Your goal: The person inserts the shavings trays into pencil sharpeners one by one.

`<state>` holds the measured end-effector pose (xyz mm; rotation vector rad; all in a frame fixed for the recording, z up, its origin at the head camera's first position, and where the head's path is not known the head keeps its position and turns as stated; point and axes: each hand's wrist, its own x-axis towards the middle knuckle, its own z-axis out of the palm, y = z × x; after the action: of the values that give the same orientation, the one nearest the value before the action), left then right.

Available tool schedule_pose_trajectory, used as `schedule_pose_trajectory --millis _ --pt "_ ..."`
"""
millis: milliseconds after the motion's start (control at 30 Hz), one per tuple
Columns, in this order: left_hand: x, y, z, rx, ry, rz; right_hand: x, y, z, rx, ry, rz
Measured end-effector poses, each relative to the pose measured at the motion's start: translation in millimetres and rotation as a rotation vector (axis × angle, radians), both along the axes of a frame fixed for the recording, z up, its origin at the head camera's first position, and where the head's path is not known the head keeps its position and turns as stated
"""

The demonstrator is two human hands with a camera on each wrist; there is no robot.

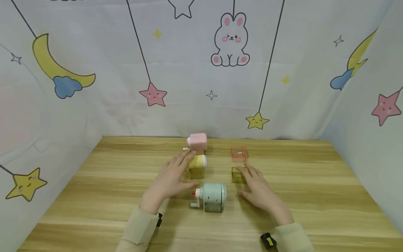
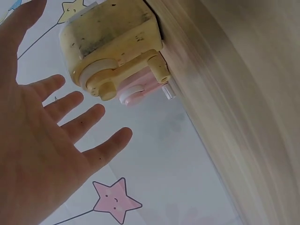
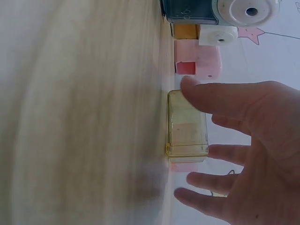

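Note:
My left hand (image 1: 170,179) hovers with straight, spread fingers at the crank side of a yellow crank pencil sharpener (image 1: 197,168). In the left wrist view a gap shows between the fingers and that sharpener. My right hand (image 1: 259,190) is held loosely spread over a see-through yellow shavings drawer (image 1: 236,175). Its thumb overlaps the drawer's edge in the right wrist view; whether they touch I cannot tell. Between the hands stands a mint-green crank sharpener (image 1: 213,197), its handle to the left.
Behind the yellow sharpener stands a pink crank sharpener (image 1: 199,141). A see-through orange-pink drawer (image 1: 239,154) lies beyond the yellow one. A cloth backdrop (image 1: 189,119) with printed stars rises at the back and sides of the wooden table (image 1: 104,182).

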<state>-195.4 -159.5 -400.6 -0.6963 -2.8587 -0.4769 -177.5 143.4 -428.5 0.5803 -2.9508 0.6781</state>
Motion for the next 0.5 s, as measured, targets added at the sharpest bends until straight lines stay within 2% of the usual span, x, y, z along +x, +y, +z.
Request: schedule_pose_trajectory --millis 300,500 --pt "-9.7 7.9 -9.8 0.022 -0.095 0.005 -3.6 1 -2.0 0.013 -0.029 0.001" --pt "-15.6 9.2 -11.7 0.039 -0.082 -0.001 -9.3 0 0.4 0.016 -0.009 0.009"
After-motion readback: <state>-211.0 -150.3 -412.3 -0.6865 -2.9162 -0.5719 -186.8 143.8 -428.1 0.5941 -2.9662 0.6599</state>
